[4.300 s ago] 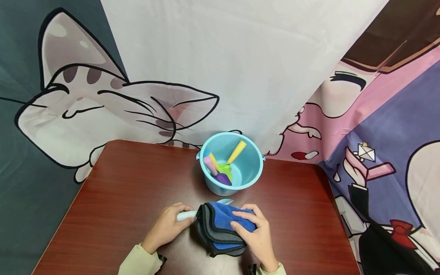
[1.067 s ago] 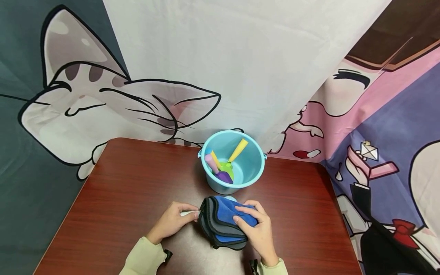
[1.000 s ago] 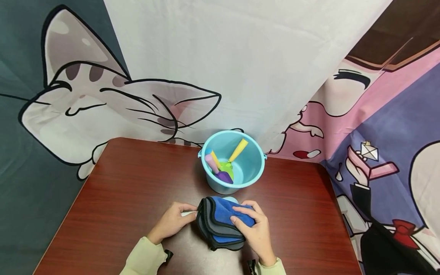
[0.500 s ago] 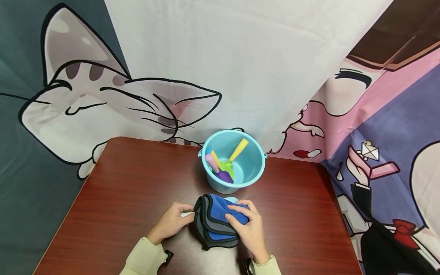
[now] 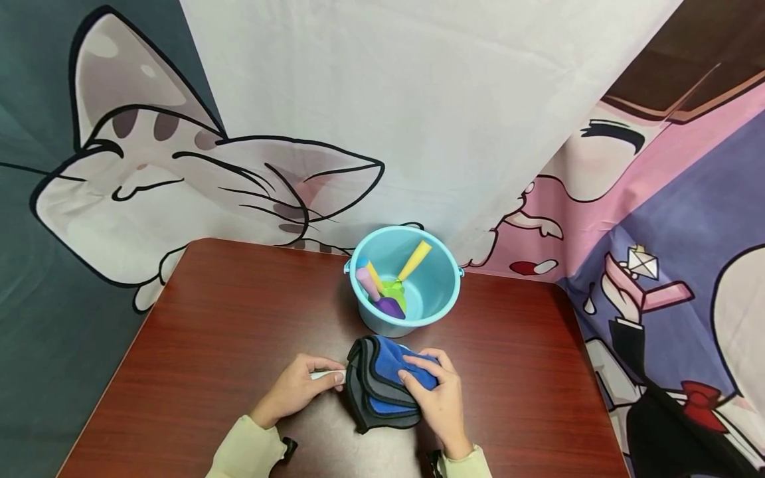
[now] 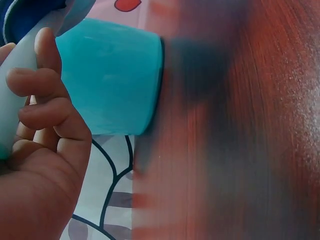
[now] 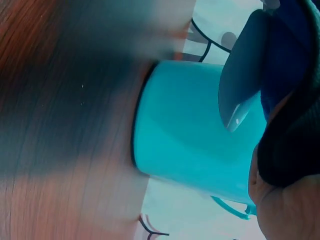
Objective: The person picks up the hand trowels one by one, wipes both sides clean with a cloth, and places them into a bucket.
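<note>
My left hand (image 5: pixel 295 388) grips the pale handle (image 5: pixel 327 374) of a small toy shovel, which lies partly behind a cloth. In the left wrist view, the fingers wrap around that white handle (image 6: pixel 20 65). A bundle of blue and grey cloth (image 5: pixel 388 372) with black edging drapes over the shovel, and my right hand (image 5: pixel 439 398) holds it from the right, thumb and fingers spread over the blue part. From the right wrist, the shovel's blade (image 7: pixel 242 70) pokes out past the blue cloth (image 7: pixel 282 60), in front of the bucket.
A light blue bucket (image 5: pixel 445 285) stands at the table's back edge, just beyond the cloth. Inside are toy tools, including a yellow handle (image 5: pixel 414 261), a lilac handle (image 5: pixel 367 283) and a purple blade (image 5: pixel 390 308). The brown table (image 5: pixel 239 312) meets a printed cloth backdrop (image 5: pixel 454 99).
The cloth has slid back and forth along the shovel, left and then right again. Less of the blade shows past it than 4.3 seconds ago. The bucket stays put.
</note>
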`<action>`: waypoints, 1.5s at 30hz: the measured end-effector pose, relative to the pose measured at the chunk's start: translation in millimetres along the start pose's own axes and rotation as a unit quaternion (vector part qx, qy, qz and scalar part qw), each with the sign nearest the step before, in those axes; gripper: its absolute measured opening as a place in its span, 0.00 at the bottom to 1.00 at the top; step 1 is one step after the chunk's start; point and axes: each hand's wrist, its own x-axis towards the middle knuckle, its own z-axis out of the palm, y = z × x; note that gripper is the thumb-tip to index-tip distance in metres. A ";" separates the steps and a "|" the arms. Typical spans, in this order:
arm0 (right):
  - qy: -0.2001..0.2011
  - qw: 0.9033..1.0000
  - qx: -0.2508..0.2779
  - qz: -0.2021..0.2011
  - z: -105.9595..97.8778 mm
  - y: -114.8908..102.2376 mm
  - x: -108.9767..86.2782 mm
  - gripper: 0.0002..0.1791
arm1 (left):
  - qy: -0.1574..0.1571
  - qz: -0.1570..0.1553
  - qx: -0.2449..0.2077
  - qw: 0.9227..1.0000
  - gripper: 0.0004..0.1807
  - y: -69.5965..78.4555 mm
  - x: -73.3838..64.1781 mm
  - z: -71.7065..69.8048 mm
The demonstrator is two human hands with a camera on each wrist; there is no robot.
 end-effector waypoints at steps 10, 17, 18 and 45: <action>0.021 0.999 -0.008 0.023 -4.2 -1.8 1.9 0.14 | 0.007 0.000 0.019 1.000 0.08 -2.4 -6.2 -6.7; 0.036 0.998 -0.034 0.025 -11.0 3.8 2.8 0.15 | 0.008 -0.018 0.022 1.000 0.08 -2.8 -11.8 -14.8; 0.037 0.998 -0.037 0.025 -13.2 5.2 3.0 0.15 | 0.009 -0.020 0.021 1.000 0.08 -2.1 -12.6 -16.2; 0.143 0.980 -0.127 0.061 -75.6 31.7 5.8 0.14 | 0.039 0.016 0.117 0.992 0.07 71.1 -7.8 -62.0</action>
